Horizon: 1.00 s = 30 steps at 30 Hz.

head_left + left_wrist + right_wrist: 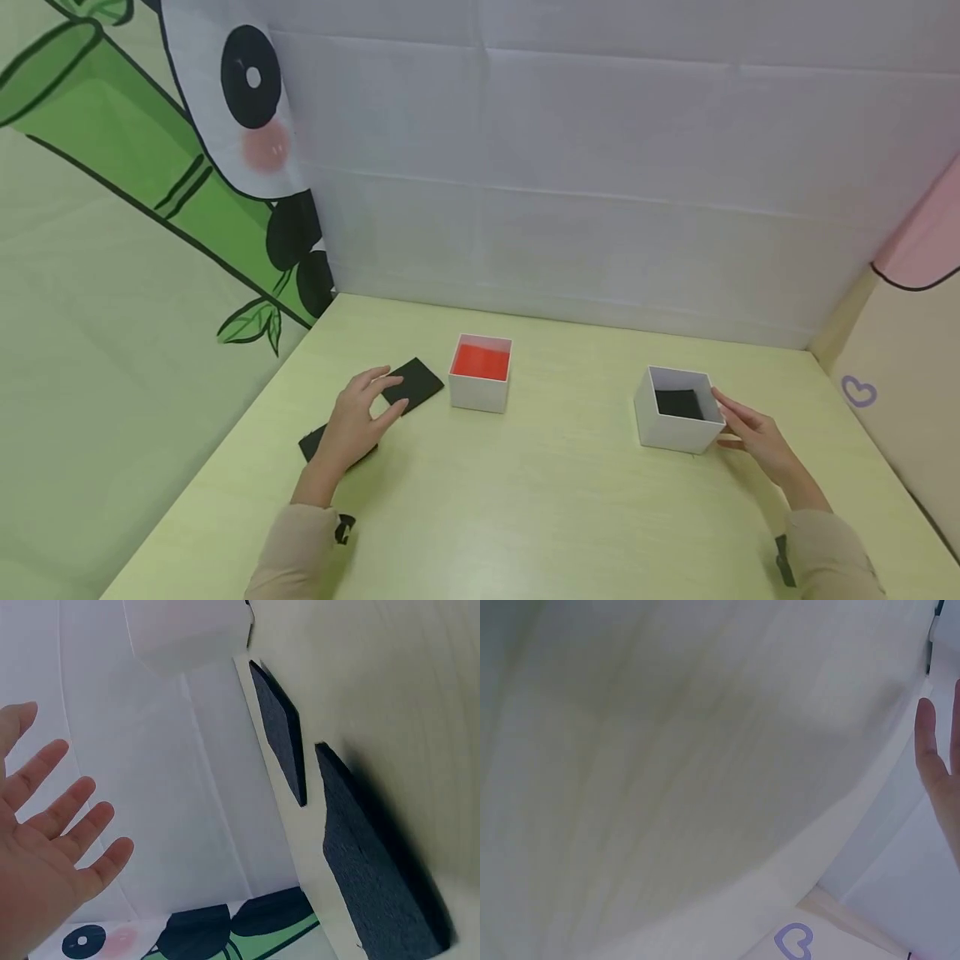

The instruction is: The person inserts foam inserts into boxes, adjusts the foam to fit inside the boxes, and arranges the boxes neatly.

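Observation:
My left hand (358, 421) is raised above two flat black square pieces, its fingers spread and nothing between them. One black square (418, 385) lies just past the fingertips; the nearer black square (312, 442) is partly hidden under the hand and wrist. Seen from the left wrist, both look like thin slabs with a visible edge. At the right, my right hand (763, 443) has its extended fingers against the right side of a white open box (671, 433). Inside that box lies a black piece (678, 404). Straight fingers (926, 742) also show in the right wrist view.
A second white open box (477, 395) stands in the middle, with a red piece (481, 362) inside. The pale yellow table (555, 500) meets a white cloth backdrop (570, 167) at the back. Printed cloth hangs along the left side.

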Each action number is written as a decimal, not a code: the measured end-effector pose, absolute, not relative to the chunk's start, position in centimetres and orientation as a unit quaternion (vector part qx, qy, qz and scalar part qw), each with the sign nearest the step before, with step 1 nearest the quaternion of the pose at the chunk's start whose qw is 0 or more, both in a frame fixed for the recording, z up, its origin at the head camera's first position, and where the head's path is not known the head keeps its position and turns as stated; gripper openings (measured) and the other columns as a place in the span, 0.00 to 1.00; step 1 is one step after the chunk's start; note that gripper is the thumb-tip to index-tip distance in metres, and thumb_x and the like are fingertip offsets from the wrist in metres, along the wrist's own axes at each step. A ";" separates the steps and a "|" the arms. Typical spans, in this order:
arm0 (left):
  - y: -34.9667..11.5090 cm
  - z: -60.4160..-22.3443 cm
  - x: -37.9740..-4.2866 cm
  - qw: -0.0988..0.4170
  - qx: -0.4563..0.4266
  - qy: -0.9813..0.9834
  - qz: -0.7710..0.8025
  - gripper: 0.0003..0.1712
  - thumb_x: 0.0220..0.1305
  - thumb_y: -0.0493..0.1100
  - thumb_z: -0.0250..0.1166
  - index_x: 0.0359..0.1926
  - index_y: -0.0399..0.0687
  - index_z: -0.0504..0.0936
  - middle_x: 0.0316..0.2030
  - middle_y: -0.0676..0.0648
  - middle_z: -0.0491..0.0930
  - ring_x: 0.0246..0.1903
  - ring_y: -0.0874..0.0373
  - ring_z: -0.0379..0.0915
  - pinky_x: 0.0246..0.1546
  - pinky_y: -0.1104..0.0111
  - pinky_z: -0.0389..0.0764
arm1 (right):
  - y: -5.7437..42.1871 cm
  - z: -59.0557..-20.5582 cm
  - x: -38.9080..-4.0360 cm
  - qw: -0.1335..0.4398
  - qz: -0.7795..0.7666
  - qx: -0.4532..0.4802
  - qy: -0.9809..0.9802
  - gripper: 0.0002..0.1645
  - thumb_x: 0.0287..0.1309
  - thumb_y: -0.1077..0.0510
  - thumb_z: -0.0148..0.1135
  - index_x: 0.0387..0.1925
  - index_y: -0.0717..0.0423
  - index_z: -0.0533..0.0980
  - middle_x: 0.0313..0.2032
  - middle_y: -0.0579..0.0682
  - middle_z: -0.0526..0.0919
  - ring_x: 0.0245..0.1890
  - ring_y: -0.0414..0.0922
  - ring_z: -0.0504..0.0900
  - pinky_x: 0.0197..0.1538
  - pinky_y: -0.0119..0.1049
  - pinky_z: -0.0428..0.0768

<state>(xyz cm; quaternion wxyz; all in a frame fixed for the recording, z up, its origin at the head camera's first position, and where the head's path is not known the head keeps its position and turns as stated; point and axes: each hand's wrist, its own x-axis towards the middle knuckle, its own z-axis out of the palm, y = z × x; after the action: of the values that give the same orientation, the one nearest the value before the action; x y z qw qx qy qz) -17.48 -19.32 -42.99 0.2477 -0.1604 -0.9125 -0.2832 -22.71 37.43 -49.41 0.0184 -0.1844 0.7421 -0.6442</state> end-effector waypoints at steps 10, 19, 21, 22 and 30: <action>-23.2 -44.6 -17.2 0.190 -0.149 -0.927 -0.288 0.23 0.47 0.39 0.69 0.48 0.40 0.79 0.53 0.33 0.67 0.54 0.36 0.59 0.49 0.42 0.60 | 37.5 -49.1 -22.8 0.024 -0.639 -0.177 0.748 0.24 0.66 0.61 0.42 0.62 0.47 0.63 0.47 0.25 0.71 0.35 0.32 0.77 0.36 0.30 0.77; -25.4 -44.6 -16.7 0.093 -0.107 -0.946 -0.290 0.32 0.45 0.41 0.70 0.55 0.41 0.74 0.58 0.30 0.59 0.56 0.31 0.51 0.49 0.38 0.55 | 37.6 -48.7 -23.1 0.028 -0.641 -0.188 0.744 0.24 0.66 0.62 0.42 0.63 0.48 0.62 0.47 0.27 0.72 0.35 0.33 0.77 0.36 0.31 0.78; -25.9 -44.6 -16.5 0.070 -0.099 -0.953 -0.279 0.36 0.44 0.43 0.71 0.57 0.42 0.72 0.59 0.29 0.55 0.57 0.29 0.48 0.48 0.36 0.53 | 37.6 -48.8 -23.1 0.029 -0.640 -0.182 0.746 0.24 0.66 0.62 0.42 0.62 0.47 0.63 0.47 0.26 0.72 0.35 0.33 0.77 0.36 0.31 0.78; -26.2 -44.7 -16.4 0.061 -0.096 -0.956 -0.272 0.37 0.42 0.44 0.72 0.57 0.43 0.71 0.59 0.28 0.54 0.56 0.28 0.48 0.47 0.35 0.52 | 37.7 -48.8 -23.0 0.030 -0.638 -0.179 0.748 0.24 0.66 0.61 0.42 0.62 0.46 0.63 0.47 0.26 0.72 0.34 0.33 0.77 0.36 0.31 0.78; -27.6 -45.4 -16.1 0.024 -0.102 -0.977 -0.184 0.42 0.37 0.48 0.74 0.57 0.44 0.71 0.56 0.25 0.58 0.52 0.26 0.54 0.40 0.36 0.59 | 37.8 -48.7 -23.0 0.030 -0.634 -0.174 0.753 0.24 0.66 0.61 0.43 0.62 0.45 0.64 0.46 0.25 0.72 0.35 0.33 0.78 0.35 0.31 0.78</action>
<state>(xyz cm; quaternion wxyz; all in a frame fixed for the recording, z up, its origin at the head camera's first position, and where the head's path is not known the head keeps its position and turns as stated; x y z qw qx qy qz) -16.12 -27.58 -45.36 0.0244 -0.1023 -0.9774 -0.1836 -23.04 37.82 -48.72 0.0298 -0.1743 0.7528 -0.6340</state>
